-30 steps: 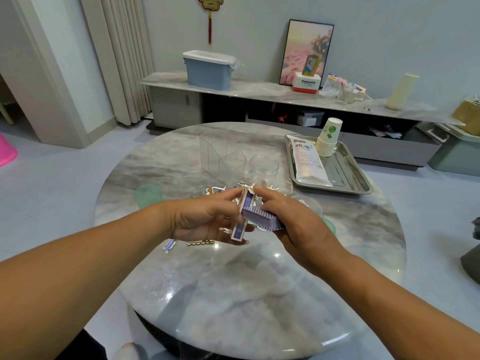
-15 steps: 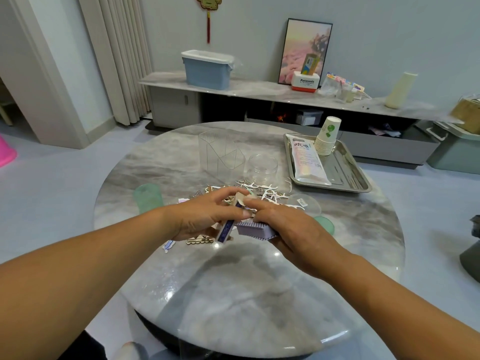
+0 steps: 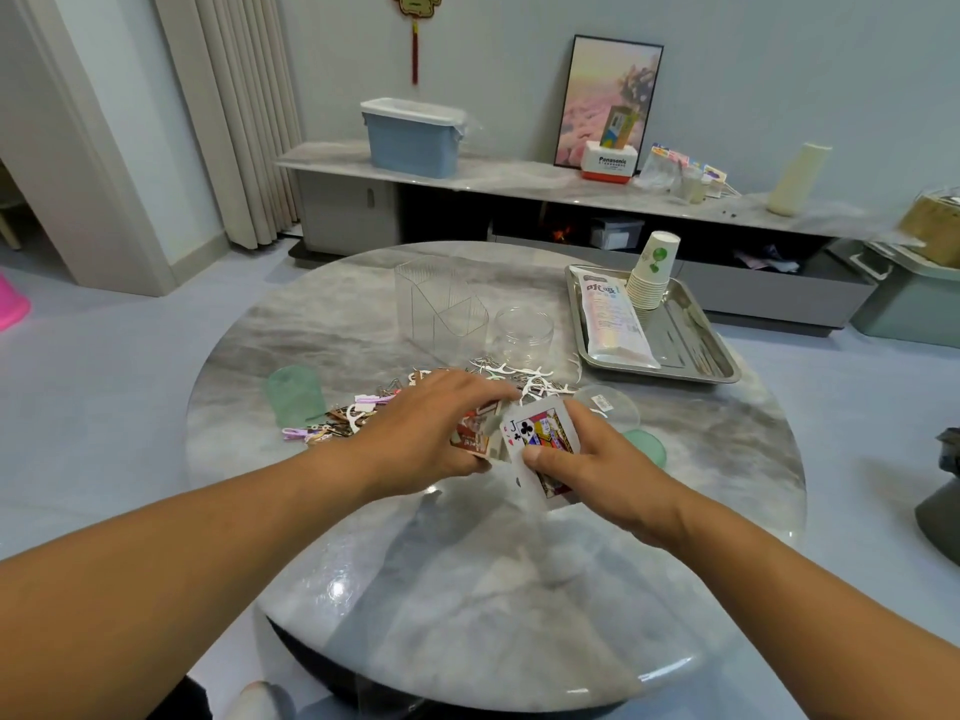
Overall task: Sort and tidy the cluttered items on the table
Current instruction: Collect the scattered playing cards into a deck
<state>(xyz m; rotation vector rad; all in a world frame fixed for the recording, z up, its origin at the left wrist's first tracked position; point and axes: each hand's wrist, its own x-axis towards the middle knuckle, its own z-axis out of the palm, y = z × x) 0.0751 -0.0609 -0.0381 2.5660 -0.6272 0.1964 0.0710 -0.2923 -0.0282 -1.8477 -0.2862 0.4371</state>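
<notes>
My right hand (image 3: 597, 459) grips a stack of playing cards (image 3: 543, 439) face up, a jack of clubs on top, thumb pressed on it. My left hand (image 3: 431, 423) lies palm down over loose cards (image 3: 475, 431) on the round marble table (image 3: 467, 589), fingers curled round one of them. Behind my hands lies a scatter of white floss picks (image 3: 524, 379), paper clips and small clips (image 3: 332, 426). A clear divided holder (image 3: 439, 304) and a clear round jar (image 3: 522, 330) stand behind the scatter.
A steel tray (image 3: 691, 350) at the right back holds a flat packet (image 3: 613, 317) and a stack of paper cups (image 3: 652, 272). A green lid (image 3: 293, 394) lies at the left, clear and green lids (image 3: 628, 423) at the right. A low cabinet (image 3: 519, 184) stands beyond.
The stack in my right hand has turned from back up to face up, showing the jack of clubs. My left hand let go of the stack's end and dropped onto loose cards on the table.
</notes>
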